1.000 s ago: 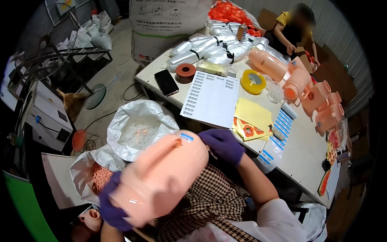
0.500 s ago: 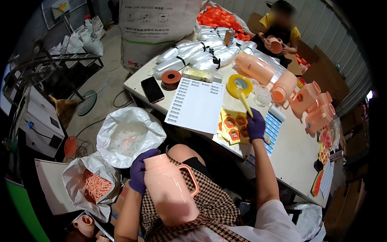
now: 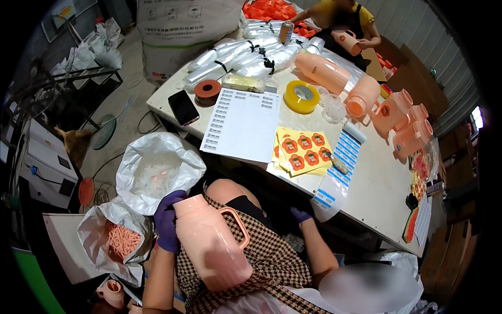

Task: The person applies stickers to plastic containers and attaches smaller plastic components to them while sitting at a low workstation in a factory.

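Note:
A glossy pink jug body (image 3: 213, 246) with a looped side handle lies tilted across my lap on the checked apron (image 3: 272, 261). My left hand (image 3: 167, 222), in a purple glove, is closed around the jug near its neck. Below the table's front edge is my right hand (image 3: 301, 214), also gloved. Its fingers are mostly hidden in shadow, and I cannot make out whether it holds anything. Yellow sheets with round red stickers (image 3: 303, 152) lie on the table near that edge, beside a strip of blue-and-white labels (image 3: 342, 162) weighted by a small grey stone-like lump (image 3: 339, 164).
The white table (image 3: 376, 193) bears a phone (image 3: 183, 108), brown tape roll (image 3: 207, 92), white label sheet (image 3: 240, 125), yellow tape roll (image 3: 301, 97) and several pink jugs (image 3: 389, 112). White sacks (image 3: 157, 172) stand left. Across the table, a person in yellow handles a pink part (image 3: 347, 43).
My right hand has come down from over the sticker sheets to below the table edge. The yellow piece it held is no longer seen there. Across the table, the person has shifted left.

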Motion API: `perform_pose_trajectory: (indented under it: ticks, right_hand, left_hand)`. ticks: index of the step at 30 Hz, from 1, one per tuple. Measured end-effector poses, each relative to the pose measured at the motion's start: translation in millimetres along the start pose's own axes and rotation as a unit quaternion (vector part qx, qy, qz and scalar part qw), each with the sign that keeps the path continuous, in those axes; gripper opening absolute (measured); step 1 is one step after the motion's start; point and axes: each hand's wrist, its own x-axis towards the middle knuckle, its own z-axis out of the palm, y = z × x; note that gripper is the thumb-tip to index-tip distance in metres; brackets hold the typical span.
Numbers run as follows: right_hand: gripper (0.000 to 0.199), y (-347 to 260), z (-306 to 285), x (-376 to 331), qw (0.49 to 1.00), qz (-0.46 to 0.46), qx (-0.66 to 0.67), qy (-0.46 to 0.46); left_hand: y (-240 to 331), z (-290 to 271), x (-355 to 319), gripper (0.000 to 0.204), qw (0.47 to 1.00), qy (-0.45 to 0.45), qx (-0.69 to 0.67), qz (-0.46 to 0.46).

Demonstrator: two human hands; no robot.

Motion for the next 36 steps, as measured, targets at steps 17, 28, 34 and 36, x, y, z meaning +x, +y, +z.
perform_pose_trajectory:
  ticks: [17, 28, 34, 36]
  right_hand:
    - [0.050, -172.3, -251.9, 62.4, 0.969, 0.023, -0.184, 0.161]
    - [0.043, -183.7, -215.1, 84.0, 0.968, -0.165, -0.114, 0.152]
    - [0.058, -193.4, -200.0, 96.8, 0.978, -0.087, -0.190, -0.005]
    - [0.058, -194.1, -198.2, 91.9, 0.961, -0.085, -0.262, -0.029]
  left_hand:
    - [109.1, 57.4, 21.3, 0.029, 0.888, -0.213, 0.298, 0.276]
    - [20.2, 218.3, 85.2, 0.038, 0.689, -0.447, 0.446, 0.355]
    - [-54.0, 257.6, 122.4, 0.024, 0.662, -0.358, 0.539, 0.377]
    - [-59.0, 258.4, 118.5, 0.022, 0.671, -0.313, 0.522, 0.424]
